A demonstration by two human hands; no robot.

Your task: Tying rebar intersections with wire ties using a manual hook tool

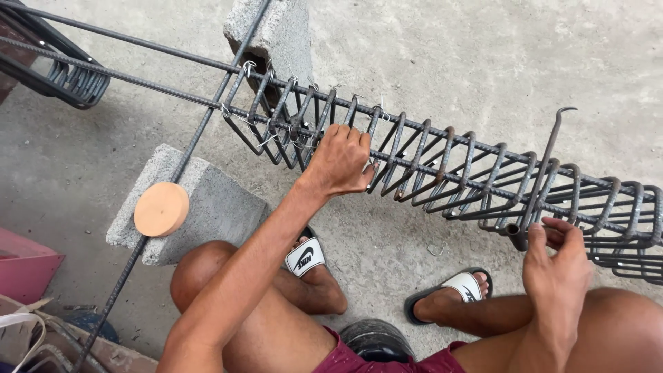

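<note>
- The rebar cage (442, 166) runs from the upper middle of the frame down to the right edge; its long bars carry a row of dark stirrups (483, 183), packed close on the left and wider apart toward the right; thin tie wire (248, 68) shows at the joints near the upper middle.
- Your left hand (340, 160) sits at the centre of the frame, fingers curled over the top bar and closed round a stirrup; it grips, it does not pinch.
- Your right hand (556, 252) is at the lower right, fingers pinched on the handle of a hooked tying tool (545, 162) whose shaft rises through the stirrups to a bent tip at the upper right.
- The cage rests on two concrete blocks (207, 200); a round tan disc (161, 208) lies on the nearer block at the left; your sandalled feet (307, 255) sit right under the cage.
- Risk, as I judge it: the hook could slip off and jerk toward your left knuckles; loose wire ends may scratch bare skin; if the cage rolls off a block, it lands on your toes.
</note>
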